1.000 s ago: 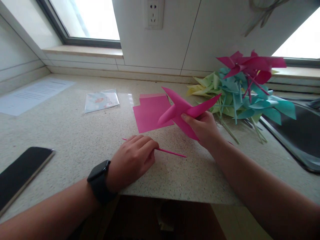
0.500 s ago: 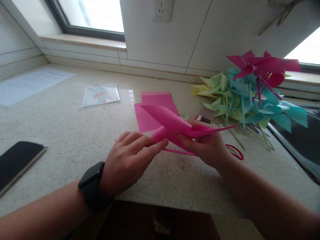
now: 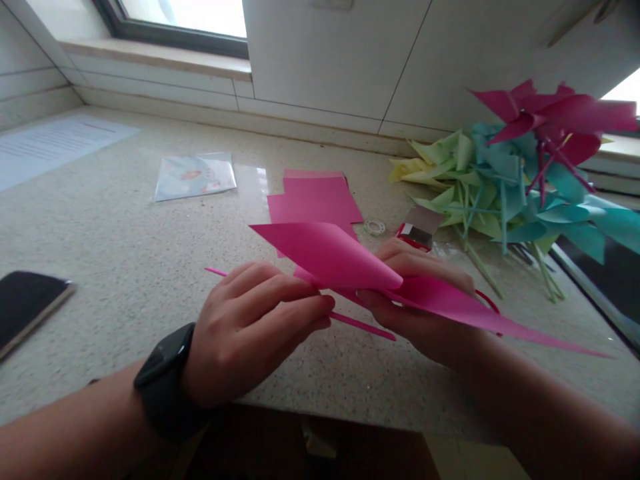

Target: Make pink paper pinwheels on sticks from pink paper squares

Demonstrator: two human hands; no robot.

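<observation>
From the head camera I see my left hand (image 3: 250,327) low in the near middle of the counter (image 3: 125,233), fingers curled and pinched together on the pink stick (image 3: 360,325), which runs out of both sides of the fist: a short end to the far left, a longer end to the right under the paper. The hand is closed around the stick, with the fingertips reaching the underside of the pink paper pinwheel (image 3: 340,257). A black watch (image 3: 163,383) sits on that wrist.

My right hand (image 3: 425,300) is just right of it, closed on the pinwheel from below and behind, thumb on top near the paper's centre. The pinwheel sits above the counter between the two hands, one folded blade pointing left and far, another long blade sweeping to the near right over my forearm.

Beyond the hands, flat pink paper sheets (image 3: 313,200) lie on the counter. Right of them are a small roll of clear tape (image 3: 374,227) and a red-edged tape dispenser (image 3: 417,227). A heap of finished pinwheels (image 3: 520,173), yellow, green, teal and pink, fills the far right. To the far left lie a clear packet (image 3: 195,177) and a printed sheet (image 3: 50,143); a black phone (image 3: 25,303) rests at the near left edge.
</observation>
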